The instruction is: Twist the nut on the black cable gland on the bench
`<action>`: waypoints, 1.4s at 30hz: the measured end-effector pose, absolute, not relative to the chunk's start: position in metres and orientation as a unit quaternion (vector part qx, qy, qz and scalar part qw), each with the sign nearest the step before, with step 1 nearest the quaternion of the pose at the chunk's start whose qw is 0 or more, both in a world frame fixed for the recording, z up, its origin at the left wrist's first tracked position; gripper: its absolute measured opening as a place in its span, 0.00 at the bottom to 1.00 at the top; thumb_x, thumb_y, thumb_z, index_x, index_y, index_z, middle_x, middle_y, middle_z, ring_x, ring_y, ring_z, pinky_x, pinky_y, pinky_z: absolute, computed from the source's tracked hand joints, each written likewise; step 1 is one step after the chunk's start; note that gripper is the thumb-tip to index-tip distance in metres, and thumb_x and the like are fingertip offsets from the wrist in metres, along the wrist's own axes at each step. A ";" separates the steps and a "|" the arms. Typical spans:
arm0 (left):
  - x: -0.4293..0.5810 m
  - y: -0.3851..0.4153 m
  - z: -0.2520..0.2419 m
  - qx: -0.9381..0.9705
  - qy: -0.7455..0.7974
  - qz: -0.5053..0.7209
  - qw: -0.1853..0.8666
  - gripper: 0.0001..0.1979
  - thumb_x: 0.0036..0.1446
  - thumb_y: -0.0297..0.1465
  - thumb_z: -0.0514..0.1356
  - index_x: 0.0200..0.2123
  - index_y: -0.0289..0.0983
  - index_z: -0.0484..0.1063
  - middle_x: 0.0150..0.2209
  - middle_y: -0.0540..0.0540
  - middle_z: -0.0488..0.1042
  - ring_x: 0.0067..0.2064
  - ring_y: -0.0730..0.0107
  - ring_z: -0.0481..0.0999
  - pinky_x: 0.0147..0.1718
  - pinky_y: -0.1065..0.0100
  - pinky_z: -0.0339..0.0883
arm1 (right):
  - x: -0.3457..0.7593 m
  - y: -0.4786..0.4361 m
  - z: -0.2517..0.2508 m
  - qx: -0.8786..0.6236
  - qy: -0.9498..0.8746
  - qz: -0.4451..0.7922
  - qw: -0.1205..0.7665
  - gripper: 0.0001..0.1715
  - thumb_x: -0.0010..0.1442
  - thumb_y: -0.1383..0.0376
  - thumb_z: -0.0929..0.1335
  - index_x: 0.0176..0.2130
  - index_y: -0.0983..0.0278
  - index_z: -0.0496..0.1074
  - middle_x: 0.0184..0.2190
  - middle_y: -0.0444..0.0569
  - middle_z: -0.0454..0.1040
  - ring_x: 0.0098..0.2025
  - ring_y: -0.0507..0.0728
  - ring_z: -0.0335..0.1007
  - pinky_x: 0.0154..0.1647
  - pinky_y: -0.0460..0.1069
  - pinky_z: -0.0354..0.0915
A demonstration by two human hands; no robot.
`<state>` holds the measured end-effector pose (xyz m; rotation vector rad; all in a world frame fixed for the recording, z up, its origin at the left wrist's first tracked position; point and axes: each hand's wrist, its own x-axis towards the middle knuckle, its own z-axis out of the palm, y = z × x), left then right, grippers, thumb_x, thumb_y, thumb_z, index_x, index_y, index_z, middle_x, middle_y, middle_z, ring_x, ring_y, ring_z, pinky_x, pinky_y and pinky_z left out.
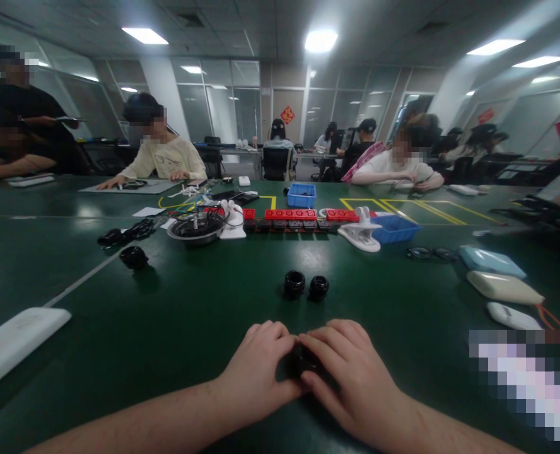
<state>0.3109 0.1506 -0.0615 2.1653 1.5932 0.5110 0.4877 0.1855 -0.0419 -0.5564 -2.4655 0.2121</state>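
Between my two hands is a glossy black round fitting (pixel 307 358), mostly hidden by the fingers. My left hand (pixel 261 362) closes round its left side, thumb in front and fingers behind. From the other side my right hand (pixel 349 372) wraps it, the thumb and fingertips meeting those of the left. Just beyond the hands, two similar hollow black fittings stand upright side by side, a larger one (pixel 294 285) and a smaller one (pixel 318 288). Another black fitting (pixel 134 258) lies farther off to the left.
Across the green table (pixel 214 284) runs a row of red and black blocks (pixel 290 217), with a white clip stand (pixel 361 233) and blue bin (pixel 393 228) beside it. A white slab (pixel 15 343) lies left; cases (pixel 504 287) lie right. Several people sit beyond.
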 end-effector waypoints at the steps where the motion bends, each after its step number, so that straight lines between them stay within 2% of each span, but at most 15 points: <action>1: 0.311 0.150 -0.061 0.775 0.570 0.183 0.202 0.12 0.48 0.37 0.63 0.34 0.37 0.68 0.35 0.50 0.65 0.37 0.65 0.63 0.37 0.63 0.57 | 0.488 0.185 -0.041 -0.210 -0.928 0.081 0.296 0.15 0.57 0.67 0.63 0.44 0.68 0.68 0.37 0.52 0.70 0.38 0.59 0.61 0.40 0.56 0.59; 7: 0.310 0.150 -0.058 0.771 0.572 0.184 0.210 0.12 0.47 0.36 0.63 0.33 0.36 0.68 0.35 0.49 0.65 0.38 0.65 0.63 0.37 0.63 0.57 | 0.488 0.183 -0.040 -0.212 -0.935 0.102 0.266 0.17 0.57 0.66 0.62 0.46 0.69 0.67 0.40 0.54 0.69 0.38 0.60 0.61 0.37 0.56 0.59; 13: 0.309 0.151 -0.061 0.775 0.570 0.181 0.204 0.12 0.47 0.36 0.64 0.33 0.36 0.69 0.36 0.49 0.66 0.38 0.65 0.63 0.38 0.63 0.57 | 0.488 0.183 -0.042 -0.189 -0.944 0.126 0.238 0.21 0.59 0.63 0.61 0.51 0.69 0.63 0.47 0.56 0.66 0.42 0.61 0.60 0.41 0.57 0.57; 22: 0.310 0.152 -0.061 0.766 0.578 0.189 0.210 0.12 0.46 0.38 0.64 0.33 0.38 0.69 0.34 0.50 0.66 0.36 0.65 0.63 0.36 0.64 0.55 | 0.492 0.183 -0.039 -0.124 -0.955 0.117 0.243 0.24 0.59 0.62 0.61 0.53 0.70 0.61 0.52 0.54 0.64 0.42 0.60 0.59 0.42 0.55 0.56; 29: 0.309 0.152 -0.060 0.776 0.566 0.183 0.211 0.09 0.46 0.32 0.60 0.35 0.41 0.69 0.33 0.51 0.65 0.36 0.66 0.63 0.35 0.65 0.54 | 0.492 0.180 -0.035 -0.077 -0.953 0.121 0.266 0.18 0.63 0.59 0.58 0.46 0.67 0.66 0.41 0.49 0.72 0.36 0.57 0.60 0.35 0.52 0.54; 32: 0.309 0.151 -0.060 0.770 0.571 0.184 0.217 0.11 0.45 0.30 0.61 0.35 0.42 0.69 0.34 0.51 0.66 0.37 0.66 0.63 0.36 0.65 0.54 | 0.492 0.179 -0.038 -0.068 -0.952 0.124 0.271 0.23 0.66 0.58 0.52 0.41 0.67 0.68 0.33 0.49 0.72 0.32 0.56 0.59 0.32 0.52 0.52; 36: 0.309 0.151 -0.059 0.768 0.573 0.184 0.220 0.12 0.45 0.35 0.64 0.36 0.42 0.69 0.34 0.51 0.66 0.37 0.66 0.63 0.37 0.65 0.54 | 0.493 0.179 -0.042 -0.071 -0.950 0.126 0.275 0.32 0.67 0.57 0.48 0.27 0.66 0.67 0.22 0.48 0.66 0.28 0.55 0.55 0.29 0.51 0.49; 38: 0.308 0.151 -0.060 0.769 0.571 0.185 0.217 0.13 0.46 0.38 0.64 0.36 0.42 0.69 0.34 0.51 0.66 0.37 0.65 0.63 0.37 0.64 0.53 | 0.494 0.181 -0.043 -0.091 -0.949 0.121 0.277 0.33 0.67 0.57 0.47 0.22 0.66 0.65 0.20 0.47 0.64 0.26 0.54 0.54 0.29 0.51 0.48; 42: 0.308 0.152 -0.061 0.772 0.565 0.191 0.220 0.14 0.46 0.40 0.65 0.36 0.42 0.69 0.33 0.51 0.66 0.37 0.65 0.63 0.38 0.64 0.53 | 0.496 0.191 -0.045 -0.183 -0.941 0.095 0.268 0.34 0.67 0.56 0.47 0.20 0.66 0.62 0.19 0.47 0.62 0.26 0.54 0.52 0.29 0.51 0.47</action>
